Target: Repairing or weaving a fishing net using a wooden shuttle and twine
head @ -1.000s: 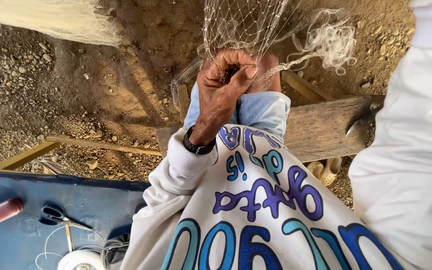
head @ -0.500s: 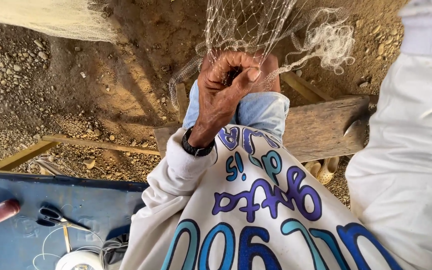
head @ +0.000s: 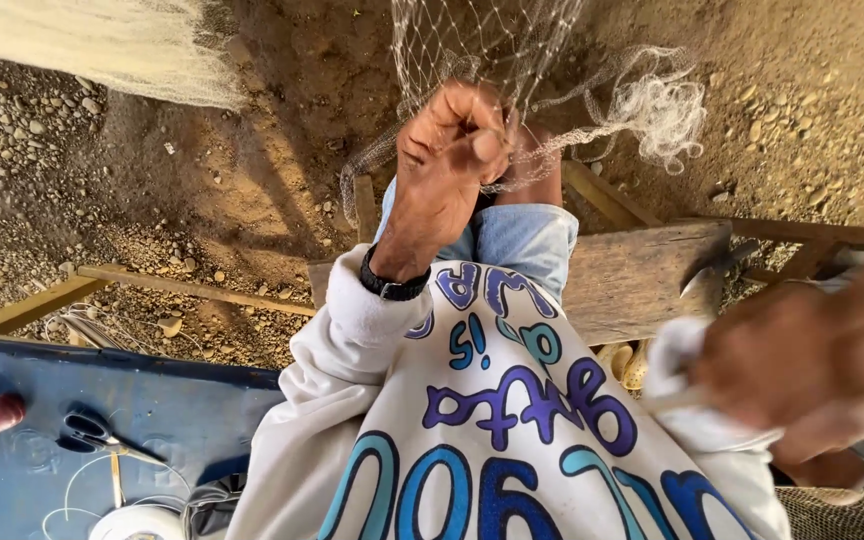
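Two hands at work, unevenly placed. Left hand (head: 452,150) clenched tight on pale, fine-meshed fishing net (head: 512,50), directly ahead above the knee in faded blue denim (head: 512,240). Net strung away from the body, upward past the fist. Right hand (head: 802,360) blurred, nearer the body, well apart from the net; grip impossible to tell. Rough wooden bench (head: 632,280) underneath, blue plastic sheet (head: 152,410) at lower left.
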